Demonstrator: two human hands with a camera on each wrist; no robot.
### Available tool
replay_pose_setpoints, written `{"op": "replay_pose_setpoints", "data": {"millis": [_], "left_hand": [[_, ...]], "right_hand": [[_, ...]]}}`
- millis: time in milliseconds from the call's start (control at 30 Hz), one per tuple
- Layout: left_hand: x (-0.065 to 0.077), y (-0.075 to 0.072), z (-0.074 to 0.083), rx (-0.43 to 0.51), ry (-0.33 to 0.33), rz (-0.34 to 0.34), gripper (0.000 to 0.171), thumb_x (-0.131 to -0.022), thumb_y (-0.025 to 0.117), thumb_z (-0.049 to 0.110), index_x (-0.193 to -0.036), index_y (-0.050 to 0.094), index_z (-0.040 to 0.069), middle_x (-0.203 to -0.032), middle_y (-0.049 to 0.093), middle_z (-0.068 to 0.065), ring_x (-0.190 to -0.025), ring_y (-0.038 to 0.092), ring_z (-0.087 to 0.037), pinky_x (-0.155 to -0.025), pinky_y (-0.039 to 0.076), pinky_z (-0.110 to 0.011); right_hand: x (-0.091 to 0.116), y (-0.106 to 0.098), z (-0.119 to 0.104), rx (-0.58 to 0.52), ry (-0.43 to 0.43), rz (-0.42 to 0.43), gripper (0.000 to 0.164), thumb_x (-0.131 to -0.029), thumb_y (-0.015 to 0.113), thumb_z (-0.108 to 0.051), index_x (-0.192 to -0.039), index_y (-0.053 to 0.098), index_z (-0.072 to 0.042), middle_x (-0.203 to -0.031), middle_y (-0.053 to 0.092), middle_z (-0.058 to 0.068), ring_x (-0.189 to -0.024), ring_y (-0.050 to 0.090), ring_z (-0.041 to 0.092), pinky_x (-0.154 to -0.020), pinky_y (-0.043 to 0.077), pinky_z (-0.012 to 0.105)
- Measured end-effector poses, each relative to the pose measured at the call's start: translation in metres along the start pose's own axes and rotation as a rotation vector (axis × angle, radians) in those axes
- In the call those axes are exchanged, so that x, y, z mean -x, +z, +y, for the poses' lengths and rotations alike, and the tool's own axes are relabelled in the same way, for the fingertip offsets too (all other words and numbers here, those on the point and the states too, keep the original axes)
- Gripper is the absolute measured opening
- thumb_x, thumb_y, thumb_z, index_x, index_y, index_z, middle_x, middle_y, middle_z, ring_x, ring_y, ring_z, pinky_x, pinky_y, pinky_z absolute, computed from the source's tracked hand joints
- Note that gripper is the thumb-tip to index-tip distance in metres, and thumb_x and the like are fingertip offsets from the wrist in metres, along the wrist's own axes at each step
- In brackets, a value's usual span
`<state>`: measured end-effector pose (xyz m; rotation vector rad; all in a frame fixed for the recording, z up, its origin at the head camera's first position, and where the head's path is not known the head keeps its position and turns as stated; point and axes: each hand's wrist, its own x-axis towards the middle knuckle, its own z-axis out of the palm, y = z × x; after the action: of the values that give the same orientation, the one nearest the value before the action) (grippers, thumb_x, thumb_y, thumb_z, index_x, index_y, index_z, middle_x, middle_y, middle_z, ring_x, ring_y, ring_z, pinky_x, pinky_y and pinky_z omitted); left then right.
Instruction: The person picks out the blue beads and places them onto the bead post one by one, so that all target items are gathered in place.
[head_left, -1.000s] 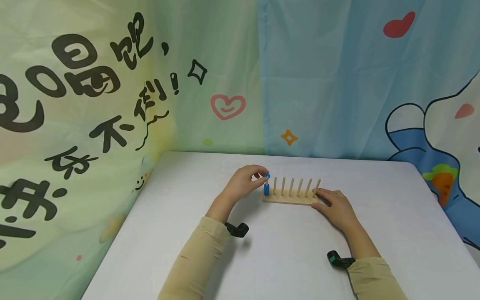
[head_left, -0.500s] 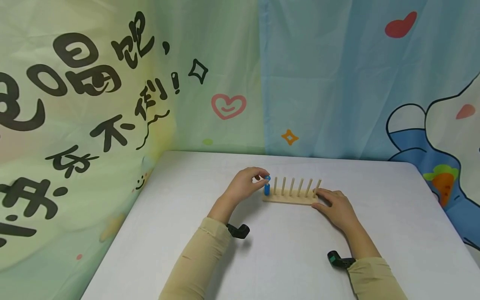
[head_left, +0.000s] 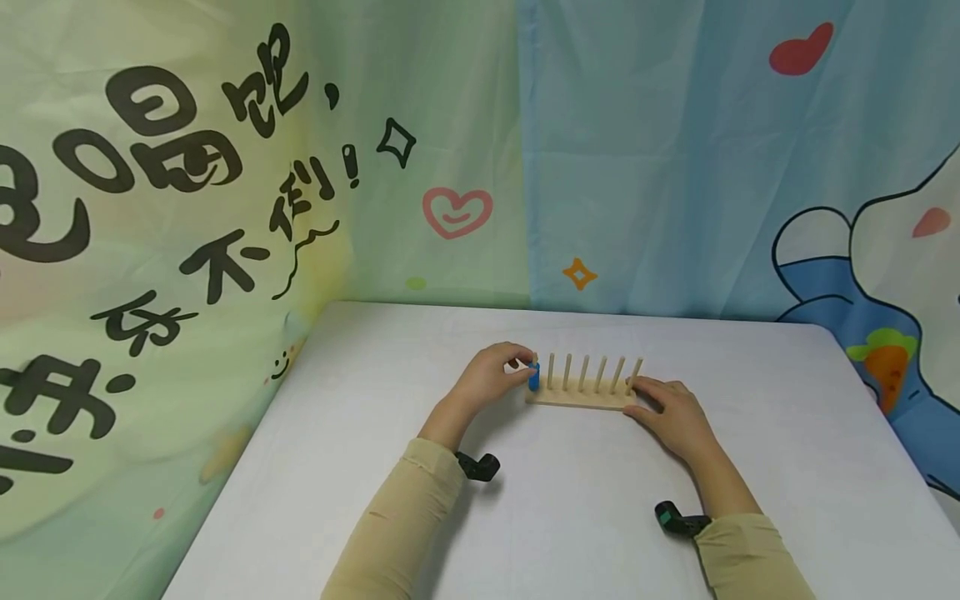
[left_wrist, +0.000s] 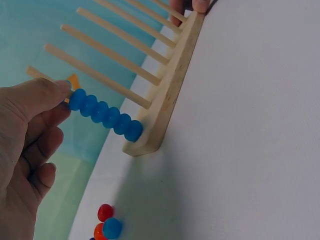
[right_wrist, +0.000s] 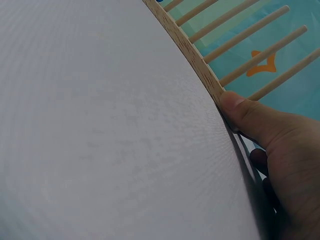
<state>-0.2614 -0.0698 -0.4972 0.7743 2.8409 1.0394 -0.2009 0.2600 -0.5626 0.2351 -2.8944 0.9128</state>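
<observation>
A wooden peg rack (head_left: 573, 400) with a row of upright pegs stands on the white table. Blue beads (left_wrist: 102, 112) are stacked on its leftmost peg, whose bare tip sticks out above them. With thumb and fingers my left hand (head_left: 486, 379) pinches the uppermost blue bead (left_wrist: 76, 99) on that peg. The other pegs (left_wrist: 110, 52) carry nothing. At the rack's right end my right hand (head_left: 675, 412) grips the base; in the right wrist view the thumb (right_wrist: 234, 101) lies on the base's near edge, while the fingers are partly hidden behind.
Loose beads, among them a red bead (left_wrist: 105, 212) and a blue bead (left_wrist: 112, 228), lie on the table left of the rack. The white tabletop (head_left: 585, 500) stretches in front of it. A printed curtain (head_left: 637, 167) hangs behind the table.
My left hand has moved down along the leftmost peg with the blue bead, closing the gap to the beads below. The right hand and the rack have stayed put.
</observation>
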Motion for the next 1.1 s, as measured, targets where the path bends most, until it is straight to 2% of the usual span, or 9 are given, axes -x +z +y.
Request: {"op": "replay_pose_setpoints", "data": {"millis": [400, 600, 833, 933, 1100], "left_hand": [[0.003, 0.004, -0.003, 0.008, 0.017, 0.013, 0.026, -0.094, 0.068, 0.030, -0.118, 0.069, 0.020, -0.118, 0.069, 0.005, -0.100, 0.063, -0.012, -0.086, 0.051, -0.027], [0.011, 0.003, -0.008, 0.008, -0.003, 0.062, 0.030, -0.094, 0.068, 0.032, -0.123, 0.068, 0.023, -0.118, 0.068, 0.007, -0.100, 0.063, -0.012, -0.086, 0.052, -0.027], [0.029, 0.001, -0.027, 0.005, -0.052, 0.121, 0.031, -0.094, 0.068, 0.032, -0.123, 0.068, 0.020, -0.112, 0.068, 0.003, -0.100, 0.064, -0.016, -0.089, 0.053, -0.031], [0.038, 0.001, -0.038, 0.011, -0.095, 0.145, 0.029, -0.093, 0.070, 0.029, -0.120, 0.069, 0.019, -0.110, 0.068, 0.001, -0.102, 0.063, -0.016, -0.093, 0.052, -0.034], [0.052, 0.003, -0.052, 0.021, -0.160, 0.156, 0.026, -0.092, 0.071, 0.026, -0.116, 0.071, 0.016, -0.107, 0.068, 0.001, -0.099, 0.063, -0.014, -0.091, 0.053, -0.034]], "right_hand": [[0.000, 0.002, 0.001, 0.003, 0.002, -0.003, 0.066, -0.090, 0.068, -0.049, -0.141, 0.054, -0.010, -0.144, 0.053, 0.019, -0.124, 0.047, 0.040, -0.104, 0.036, 0.062], [0.000, 0.002, 0.002, 0.000, -0.001, 0.001, 0.066, -0.090, 0.068, -0.049, -0.141, 0.054, -0.010, -0.144, 0.053, 0.019, -0.125, 0.047, 0.041, -0.104, 0.035, 0.062], [0.000, 0.001, 0.001, -0.001, -0.008, -0.001, 0.066, -0.090, 0.068, -0.048, -0.141, 0.054, -0.009, -0.144, 0.053, 0.019, -0.124, 0.048, 0.040, -0.104, 0.036, 0.061], [0.000, 0.001, 0.000, -0.002, -0.008, 0.000, 0.066, -0.090, 0.068, -0.048, -0.141, 0.054, -0.010, -0.144, 0.053, 0.019, -0.123, 0.048, 0.040, -0.104, 0.036, 0.062], [0.000, 0.002, 0.000, -0.002, -0.008, 0.006, 0.065, -0.090, 0.068, -0.048, -0.141, 0.054, -0.010, -0.143, 0.053, 0.019, -0.123, 0.048, 0.041, -0.103, 0.036, 0.063]]}}
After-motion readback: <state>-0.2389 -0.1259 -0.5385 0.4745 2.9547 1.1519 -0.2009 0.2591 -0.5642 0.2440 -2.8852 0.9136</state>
